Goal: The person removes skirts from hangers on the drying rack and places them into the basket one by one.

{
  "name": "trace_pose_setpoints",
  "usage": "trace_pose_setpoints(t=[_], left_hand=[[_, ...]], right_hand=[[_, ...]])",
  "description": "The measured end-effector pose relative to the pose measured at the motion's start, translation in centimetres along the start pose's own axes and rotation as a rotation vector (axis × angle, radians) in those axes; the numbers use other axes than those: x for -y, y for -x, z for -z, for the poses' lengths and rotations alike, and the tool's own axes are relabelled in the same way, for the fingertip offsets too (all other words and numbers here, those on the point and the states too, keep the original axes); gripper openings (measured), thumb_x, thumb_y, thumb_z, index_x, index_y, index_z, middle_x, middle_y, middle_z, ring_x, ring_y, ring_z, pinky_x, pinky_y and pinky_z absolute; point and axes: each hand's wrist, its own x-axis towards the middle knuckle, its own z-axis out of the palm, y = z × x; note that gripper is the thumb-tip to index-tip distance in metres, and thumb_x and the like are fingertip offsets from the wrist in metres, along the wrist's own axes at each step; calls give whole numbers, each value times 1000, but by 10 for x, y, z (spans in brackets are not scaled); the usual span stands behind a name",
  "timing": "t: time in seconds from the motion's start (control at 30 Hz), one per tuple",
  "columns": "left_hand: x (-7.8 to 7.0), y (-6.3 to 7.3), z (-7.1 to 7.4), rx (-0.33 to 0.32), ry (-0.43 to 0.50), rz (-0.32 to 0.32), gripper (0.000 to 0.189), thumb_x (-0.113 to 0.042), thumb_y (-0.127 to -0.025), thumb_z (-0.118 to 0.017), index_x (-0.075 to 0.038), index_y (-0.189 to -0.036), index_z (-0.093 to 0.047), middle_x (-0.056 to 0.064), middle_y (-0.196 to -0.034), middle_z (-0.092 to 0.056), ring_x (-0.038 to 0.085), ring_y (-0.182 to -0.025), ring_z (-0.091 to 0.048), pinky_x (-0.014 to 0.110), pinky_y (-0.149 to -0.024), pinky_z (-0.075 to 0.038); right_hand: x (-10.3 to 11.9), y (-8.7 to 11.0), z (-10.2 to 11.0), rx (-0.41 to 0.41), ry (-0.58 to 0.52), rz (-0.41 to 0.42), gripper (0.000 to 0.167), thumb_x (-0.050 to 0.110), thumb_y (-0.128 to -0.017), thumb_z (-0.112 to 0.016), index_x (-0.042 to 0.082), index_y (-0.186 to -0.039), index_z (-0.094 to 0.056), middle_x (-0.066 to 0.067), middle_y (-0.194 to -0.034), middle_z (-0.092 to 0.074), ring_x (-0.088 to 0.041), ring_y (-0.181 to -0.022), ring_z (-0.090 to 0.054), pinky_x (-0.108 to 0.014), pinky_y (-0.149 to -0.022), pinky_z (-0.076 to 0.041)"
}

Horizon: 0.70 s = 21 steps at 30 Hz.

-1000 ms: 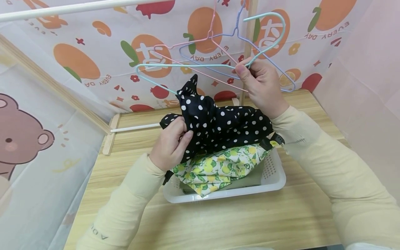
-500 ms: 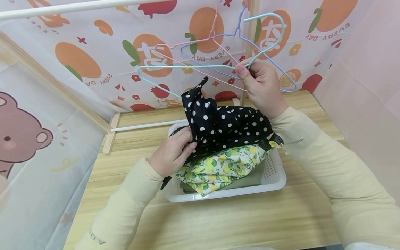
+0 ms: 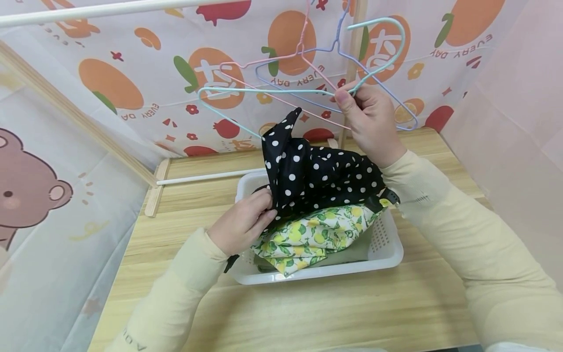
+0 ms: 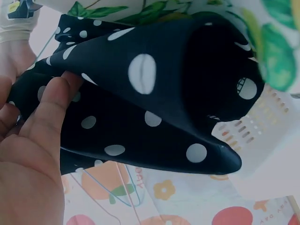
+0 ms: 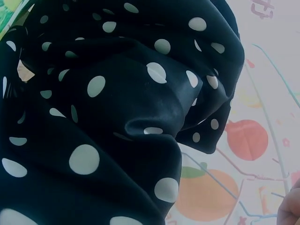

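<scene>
My right hand [image 3: 371,120] pinches a mint-green clothes hanger [image 3: 272,91] at the base of its hook. Below it a black garment with white polka dots [image 3: 308,176] lies bunched up, one pointed end rising in front of the hanger's lower bar. With curled fingers my left hand [image 3: 242,220] grips the garment's left edge. The left wrist view shows its thumb and fingers [image 4: 56,98] on a fold, with the dark cloth [image 4: 140,75] gaping into an opening. In the right wrist view the garment [image 5: 117,103] fills most of the picture.
A white perforated basket [image 3: 316,276] on the wooden table holds a lemon-print cloth [image 3: 308,234] and something grey-green beneath. Pink [image 3: 264,59] and blue [image 3: 382,85] hangers hang behind. A white rail [image 3: 110,11] crosses the upper left; a thinner white rod [image 3: 211,176] lies low.
My left hand has shifted slightly right, and the garment's pointed end has swung right with it. The basket's back left rim now shows. My right hand and the mint-green hanger have barely moved.
</scene>
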Motion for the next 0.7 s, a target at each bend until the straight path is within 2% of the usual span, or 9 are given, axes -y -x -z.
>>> trace_pose_setpoints(t=[0.23, 0.5, 0.7], left_hand=[[2, 10, 1, 19, -34, 26, 14, -6, -97, -52, -11, -85, -49, 1, -95, -51, 12, -85, -47, 27, -71, -44], [5, 22, 4, 17, -19, 30, 15, -4, -96, -54, -12, -84, -49, 0, -103, -54, 13, -89, -51, 28, -73, -46], [6, 30, 7, -2, -9, 13, 15, -4, -95, -57, -12, -84, -51, -1, -105, -56, 12, -90, -52, 28, -74, -46]], right_hand=[[1, 1, 1, -35, -4, -137, 16, 2, -96, -55, -7, -93, -68, -3, -61, -46, -12, -51, -34, -22, -45, -22], [-1, 0, 2, -30, -3, -166, 17, 3, -97, -54, -9, -94, -66, -4, -64, -50, -13, -50, -37, -22, -42, -26], [-2, -2, 3, -35, 6, -182, 17, 5, -97, -54, -5, -93, -68, -6, -65, -50, -14, -54, -37, -23, -46, -25]])
